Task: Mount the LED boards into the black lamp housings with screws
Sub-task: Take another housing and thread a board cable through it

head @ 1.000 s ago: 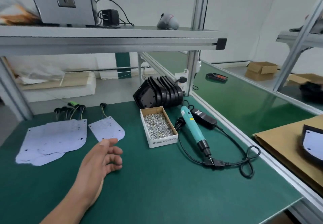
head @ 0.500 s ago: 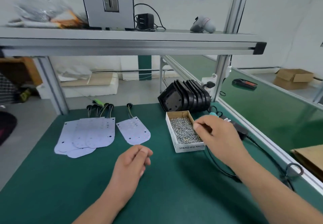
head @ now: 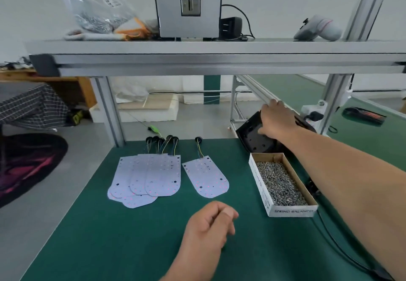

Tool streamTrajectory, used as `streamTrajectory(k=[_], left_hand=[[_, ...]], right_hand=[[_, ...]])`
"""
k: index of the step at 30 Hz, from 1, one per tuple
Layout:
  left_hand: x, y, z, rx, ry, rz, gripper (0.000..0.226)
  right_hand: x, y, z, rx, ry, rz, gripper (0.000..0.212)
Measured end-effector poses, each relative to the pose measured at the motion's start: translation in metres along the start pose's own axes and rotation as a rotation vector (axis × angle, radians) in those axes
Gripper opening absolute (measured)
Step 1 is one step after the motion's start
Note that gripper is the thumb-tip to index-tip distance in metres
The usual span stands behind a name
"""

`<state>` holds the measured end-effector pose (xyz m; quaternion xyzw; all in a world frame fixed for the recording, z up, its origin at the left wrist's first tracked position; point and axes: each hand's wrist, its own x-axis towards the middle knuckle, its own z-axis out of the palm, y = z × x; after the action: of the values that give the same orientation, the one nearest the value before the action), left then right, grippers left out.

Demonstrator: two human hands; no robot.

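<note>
My right hand [head: 277, 121] reaches to the back right of the green table and grips the front black lamp housing [head: 254, 137] of a leaning stack, thumb on its inner face. The rest of the stack is mostly hidden behind my hand and arm. My left hand [head: 209, 225] rests loosely curled on the mat near the front, holding nothing. A single white LED board [head: 205, 177] with wires lies in the middle. A fanned pile of several LED boards [head: 146, 177] lies to its left. A cardboard box of screws [head: 280, 182] sits under my right forearm.
An aluminium shelf beam [head: 197, 61] crosses overhead, carrying a grey machine [head: 189, 8], a power adapter, a bag and a white device. A black cable [head: 338, 245] runs along the mat's right edge. A conveyor belt [head: 373, 140] lies to the right. A frame post [head: 109, 109] stands at back left.
My right hand has moved from above the screw box back to the stack and taken hold of the front housing. The view has swung left; my left hand stays curled.
</note>
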<state>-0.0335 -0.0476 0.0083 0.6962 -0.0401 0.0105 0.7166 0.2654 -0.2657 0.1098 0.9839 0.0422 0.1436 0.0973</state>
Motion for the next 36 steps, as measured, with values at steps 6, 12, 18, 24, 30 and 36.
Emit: streamTrajectory(k=[6,12,18,24,30,36], left_hand=[[0.001,0.000,-0.001,0.011,-0.013,-0.014,0.032],[-0.001,0.001,-0.002,0.007,-0.011,-0.010,0.029],[-0.001,0.003,-0.001,-0.009,-0.012,-0.026,0.030],[-0.001,0.006,0.000,-0.028,-0.003,-0.057,0.034],[-0.002,0.008,-0.001,-0.093,0.020,-0.066,0.025],[0.003,0.007,-0.008,-0.087,0.346,0.020,0.039]], right_hand=[[0.008,0.006,0.007,0.031,0.082,-0.040,0.016],[-0.001,0.006,0.001,-0.070,0.094,-0.089,0.024],[-0.015,0.015,0.007,0.145,0.286,-0.021,0.028],[-0.025,0.014,0.011,0.390,0.449,0.037,0.025],[-0.066,0.013,-0.004,0.744,0.430,0.087,0.020],[-0.187,-0.006,-0.024,0.884,0.020,-0.020,0.082]])
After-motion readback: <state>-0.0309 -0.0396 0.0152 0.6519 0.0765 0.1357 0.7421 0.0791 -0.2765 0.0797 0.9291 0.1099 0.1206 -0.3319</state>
